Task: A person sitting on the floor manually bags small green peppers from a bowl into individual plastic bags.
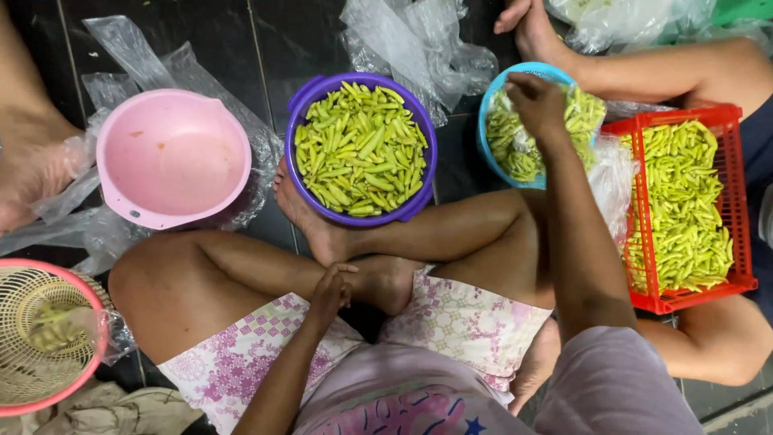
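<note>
Chillies: heaped in blue bowl (493,97), upper right of frame.
Right hand (538,103): fingers pinched over them; contents hidden.
Left hand (332,292): curled at ankle; hold unclear.
Risk: crowded purple bowl (296,101) could tip if the foot beside it shifts.

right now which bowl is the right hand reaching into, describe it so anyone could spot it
Start at the red crate of green chillies on the right of the dark tiled floor. Just left of it, touching its corner, sits the blue bowl, where the right hand hovers. Unlike the purple bowl beside it, it is lined with clear plastic and only partly filled.
</note>
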